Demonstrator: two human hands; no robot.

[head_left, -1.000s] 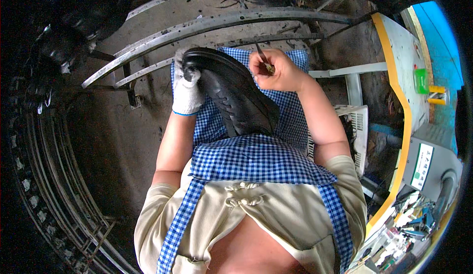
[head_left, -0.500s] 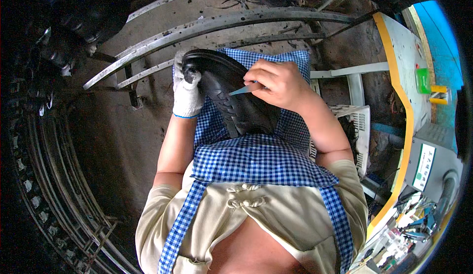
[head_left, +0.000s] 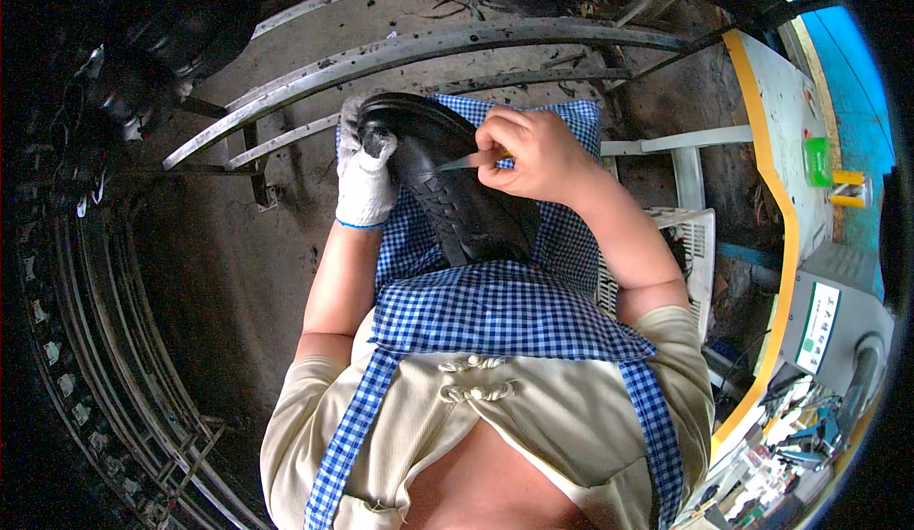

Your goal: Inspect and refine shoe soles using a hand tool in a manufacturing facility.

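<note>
On lap, black shoe (head_left: 457,187) lengthwise, toe away

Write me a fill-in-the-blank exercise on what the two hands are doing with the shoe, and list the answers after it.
1. The left hand wears a white ____ and grips one end of the black shoe.
2. The right hand is ____ and presses a thin pointed tool to the shoe.
3. The shoe rests on a blue-and-white ____ apron.

Missing words: glove; bare; checked

head cam | looks steeply down, close over lap (fisheye, edges bend) | single view
</note>
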